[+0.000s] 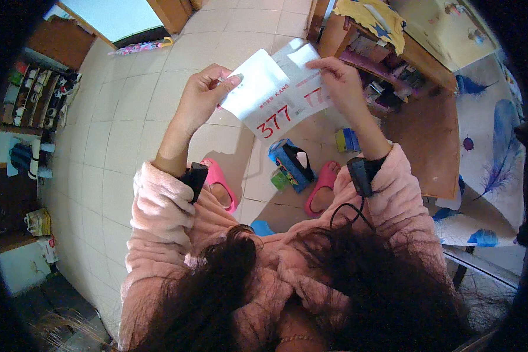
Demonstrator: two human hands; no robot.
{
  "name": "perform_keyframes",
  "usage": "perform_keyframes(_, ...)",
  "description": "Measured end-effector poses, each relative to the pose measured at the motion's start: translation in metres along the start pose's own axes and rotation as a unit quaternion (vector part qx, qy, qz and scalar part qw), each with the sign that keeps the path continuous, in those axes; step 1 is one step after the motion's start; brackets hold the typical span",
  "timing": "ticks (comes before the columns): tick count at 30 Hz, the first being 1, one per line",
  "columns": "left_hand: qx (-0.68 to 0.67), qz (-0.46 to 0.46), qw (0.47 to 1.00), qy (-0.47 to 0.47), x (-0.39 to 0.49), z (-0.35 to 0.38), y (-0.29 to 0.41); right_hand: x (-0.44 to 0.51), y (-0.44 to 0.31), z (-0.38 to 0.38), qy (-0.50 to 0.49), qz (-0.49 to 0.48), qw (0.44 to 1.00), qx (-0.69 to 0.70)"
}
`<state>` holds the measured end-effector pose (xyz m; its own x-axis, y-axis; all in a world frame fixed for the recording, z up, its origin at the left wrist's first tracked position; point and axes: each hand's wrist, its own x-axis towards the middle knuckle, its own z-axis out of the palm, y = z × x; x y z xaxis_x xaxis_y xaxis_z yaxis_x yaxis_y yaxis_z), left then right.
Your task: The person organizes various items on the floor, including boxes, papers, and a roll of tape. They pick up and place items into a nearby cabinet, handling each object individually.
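Note:
My left hand [211,90] pinches the left side of a white plastic bag or flattened packet [270,86] between thumb and fingers. My right hand [339,79] grips the right part of the same white item, which is spread in the air and bears red printing. Whether it is one sheet or two overlapping pieces, I cannot tell. Below it on the floor, between my feet in pink slippers [220,185], stands a blue patterned box or bag [292,165] with a dark opening. A small green box [280,179] touches its left side. Black devices are strapped to both forearms.
A yellow and blue box [347,140] sits near my right foot. Wooden shelving [422,61] with a yellow cloth [374,20] on top stands at the right, beside a feather-patterned cover [499,149]. A shoe rack [35,94] is at the left; an umbrella [143,47] lies by the doorway.

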<state>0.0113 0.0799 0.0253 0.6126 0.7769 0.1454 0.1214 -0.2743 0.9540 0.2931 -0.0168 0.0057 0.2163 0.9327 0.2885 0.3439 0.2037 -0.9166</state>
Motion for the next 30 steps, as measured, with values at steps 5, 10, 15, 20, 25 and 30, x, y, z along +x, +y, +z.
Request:
perform_keyframes(5, -0.015, 0.034, 0.999, -0.026, 0.001, 0.015, -0.004, -0.017, -0.014, 0.040, -0.095, 0.063, 0.993, 0.017)
perform_keyframes(10, 0.123, 0.110, 0.986, -0.002, 0.005, 0.016, -0.003, -0.017, -0.010, 0.046, -0.069, 0.073, 0.994, 0.037)
perform_keyframes(15, 0.280, 0.103, 0.948, 0.111, 0.002, 0.007, 0.016, -0.015, -0.004, 0.041, -0.070, 0.023, 0.994, -0.083)
perform_keyframes(20, 0.366, 0.180, 0.913, -0.007, -0.001, 0.030, 0.019, -0.020, -0.009, 0.045, -0.161, -0.113, 0.965, -0.174)
perform_keyframes(25, 0.395, 0.164, 0.897, -0.112, 0.001, 0.036, 0.014, -0.026, -0.007, 0.055, -0.204, -0.104, 0.956, -0.187)
perform_keyframes(30, 0.392, 0.201, 0.886, -0.143, -0.003, 0.044, 0.009, -0.025, 0.001, 0.062, -0.269, -0.038, 0.950, -0.157)
